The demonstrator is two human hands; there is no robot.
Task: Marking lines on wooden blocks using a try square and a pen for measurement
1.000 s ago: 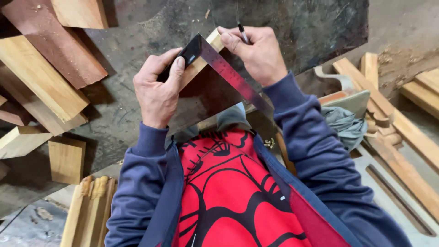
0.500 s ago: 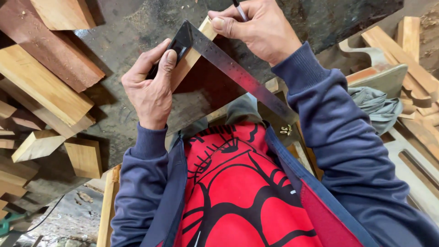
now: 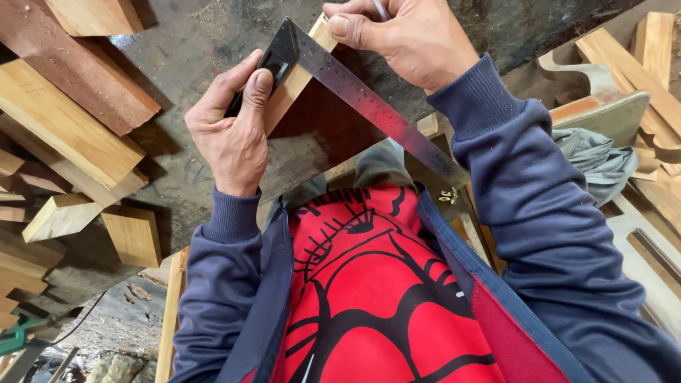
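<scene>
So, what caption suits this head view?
Left hand steadies try square on wood strip; right hand marks with pencil.

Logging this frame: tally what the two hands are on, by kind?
Try square, black stock under the left hand: 1
Wooden board under the square: 1
Pencil in the right hand: 1
Total: 3

We see the dusty grey floor (image 3: 191, 42) with wood blocks (image 3: 64, 128) at nine o'clock and wood strips (image 3: 638, 64) at two o'clock.
</scene>
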